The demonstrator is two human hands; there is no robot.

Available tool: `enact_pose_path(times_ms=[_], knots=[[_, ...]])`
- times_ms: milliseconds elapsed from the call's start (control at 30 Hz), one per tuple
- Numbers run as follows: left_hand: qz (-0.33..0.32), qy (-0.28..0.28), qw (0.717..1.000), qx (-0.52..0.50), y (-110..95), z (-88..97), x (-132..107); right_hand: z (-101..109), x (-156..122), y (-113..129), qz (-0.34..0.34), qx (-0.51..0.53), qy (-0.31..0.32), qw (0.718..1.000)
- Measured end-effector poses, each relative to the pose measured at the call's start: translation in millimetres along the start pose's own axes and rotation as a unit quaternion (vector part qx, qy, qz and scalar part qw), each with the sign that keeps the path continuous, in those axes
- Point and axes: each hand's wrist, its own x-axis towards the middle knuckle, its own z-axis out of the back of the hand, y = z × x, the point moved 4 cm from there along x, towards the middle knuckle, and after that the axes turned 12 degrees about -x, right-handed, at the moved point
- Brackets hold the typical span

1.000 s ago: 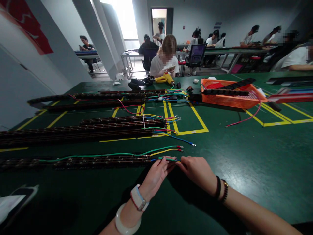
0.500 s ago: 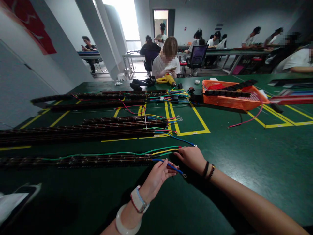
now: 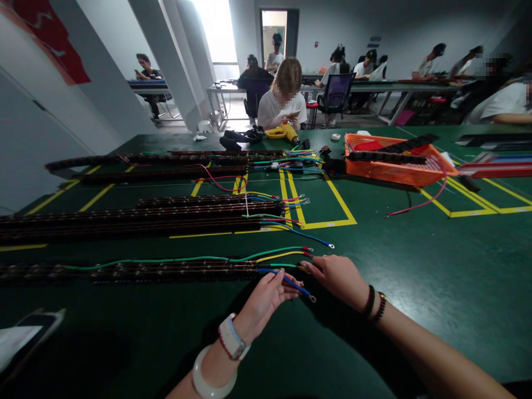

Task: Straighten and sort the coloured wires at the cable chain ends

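Reading the head feed from my end. Green table (image 3: 415, 277) fills most of the lower frame, yellow tape lines (image 3: 332, 224) across its middle. Next biggest: dark cable bundle (image 3: 174, 271), lying flat from the left edge to just past centre, wires fanning out at its right end. More dark bundles (image 3: 199, 211) lie parallel above it, mid-left. Orange basket (image 3: 380, 172) sits upper right with dark lengths laid in it.

Hands, bottom centre. I have the left hand (image 3: 268, 299) palm partly up, thumb pinching the blue wire (image 3: 294, 284) against the fingers (white bangle (image 3: 214, 374) and watch (image 3: 233, 337) on that arm). Right hand (image 3: 338, 277) is narrow, thumb and fingers close together at the end of the short green wire (image 3: 282, 265); I can't tell if it grips.

Yellow wire (image 3: 278, 255) and long green wire (image 3: 178, 260) run just above. Smallest: ring terminal (image 3: 312, 298) on the blue wire, free past the left fingers.
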Motion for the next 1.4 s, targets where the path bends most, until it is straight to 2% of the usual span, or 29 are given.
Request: enact_pose_path(times_ms=[200, 367, 533, 667, 867, 1100, 1267, 1400], knots=[[-0.007, 0.023, 1.0, -0.02, 2.5, 1.0, 1.5, 2.0, -31.8, 18.8, 0.053, 0.076, -0.011, 0.996], [-0.011, 0.029, 0.999, -0.026, 2.8, 0.3, 2.4, -7.2, -41.3, 29.0, 0.036, 0.112, -0.002, 0.993], [0.012, 0.033, 0.999, 0.008, 2.4, -0.2, 1.5, -8.2, -37.0, 21.3, -0.006, 0.155, -0.026, 0.988], [0.047, 0.06, 0.995, 0.068, 6.1, -2.3, -2.2, -9.7, -29.2, 16.3, -0.006, 0.174, -0.043, 0.984], [0.056, 0.069, 0.981, 0.17, 10.9, -5.2, -5.9, -18.4, -22.2, 15.9, 0.009, 0.113, -0.044, 0.993], [0.047, 0.068, 0.98, 0.18, 14.1, -3.9, -4.1, -22.1, -18.7, 24.1, 0.054, 0.045, -0.036, 0.997], [0.044, 0.076, 0.982, 0.169, 11.2, -7.5, -6.6, -14.0, -13.3, 18.0, 0.053, 0.032, -0.043, 0.997], [0.055, 0.073, 0.979, 0.182, 10.0, -8.7, -7.6, 4.9, -1.4, 8.3, 0.059, 0.076, -0.101, 0.99]])
